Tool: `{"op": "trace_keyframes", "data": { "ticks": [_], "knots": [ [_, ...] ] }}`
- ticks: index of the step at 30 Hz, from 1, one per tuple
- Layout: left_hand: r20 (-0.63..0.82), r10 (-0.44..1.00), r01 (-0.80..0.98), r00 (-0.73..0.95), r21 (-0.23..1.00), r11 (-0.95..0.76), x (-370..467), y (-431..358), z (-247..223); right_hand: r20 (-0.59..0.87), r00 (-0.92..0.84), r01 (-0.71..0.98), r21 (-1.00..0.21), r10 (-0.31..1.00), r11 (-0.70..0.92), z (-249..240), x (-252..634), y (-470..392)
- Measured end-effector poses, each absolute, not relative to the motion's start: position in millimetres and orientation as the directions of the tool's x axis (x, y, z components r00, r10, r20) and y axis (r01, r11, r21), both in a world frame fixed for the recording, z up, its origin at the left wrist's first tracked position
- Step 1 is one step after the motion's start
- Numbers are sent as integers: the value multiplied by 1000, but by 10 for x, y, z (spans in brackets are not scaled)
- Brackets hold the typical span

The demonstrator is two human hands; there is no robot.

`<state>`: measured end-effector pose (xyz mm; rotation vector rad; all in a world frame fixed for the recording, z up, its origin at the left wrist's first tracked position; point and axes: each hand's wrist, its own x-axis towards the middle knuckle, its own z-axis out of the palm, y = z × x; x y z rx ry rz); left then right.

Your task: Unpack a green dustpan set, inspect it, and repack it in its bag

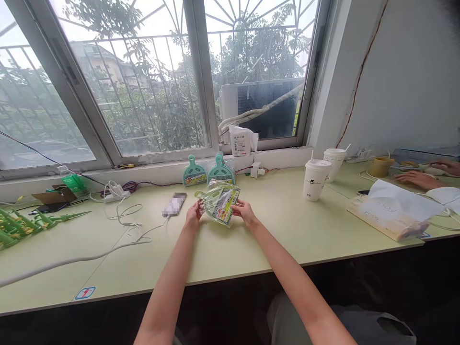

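A small green dustpan-and-brush set (221, 203) in clear plastic wrap is held up above the table, tilted, its printed label facing me. My left hand (194, 213) grips the handle end at its left. On the other side, my right hand (245, 212) has its fingers closed on the right edge. Behind it, a similar green set (194, 171) leans against the window sill, with another green set (220, 170) beside it, partly covered by the held one.
A phone (174, 204) lies left of my hands, with white cables (132, 225) beyond. Two lidded cups (316, 181) and a tissue pack (388, 211) stand right. Green spiky pieces (21, 225) lie far left. Another person's hand (419, 179) rests at the far right.
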<state>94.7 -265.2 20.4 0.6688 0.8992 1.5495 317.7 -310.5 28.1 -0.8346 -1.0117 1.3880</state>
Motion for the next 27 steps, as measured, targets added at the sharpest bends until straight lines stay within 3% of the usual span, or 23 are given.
{"op": "trace_keyframes", "data": {
  "ticks": [10, 17, 19, 24, 27],
  "knots": [
    [-70, 928, -585, -366, 793, -170, 698, -2672, 202, 96, -21, -474, -878, 995, 74, 224, 3308, -3028],
    [-161, 985, -429, -67, 895, 118, 770, -2715, 219, 51, 103, -537, -838, 993, 99, 207, 3326, -3006],
    [-204, 977, -412, -57, 897, 163, 779, -2692, 217, 28, 137, -543, -834, 990, 99, 209, 3336, -3008],
    [-112, 967, -665, -231, 744, -72, 700, -2671, 241, -24, 193, -563, -821, 981, 91, 201, 3370, -2996],
    [-66, 977, -756, -205, 645, -115, 664, -2700, 259, -33, 214, -571, -815, 976, 97, 184, 3373, -2980]
  ]
}}
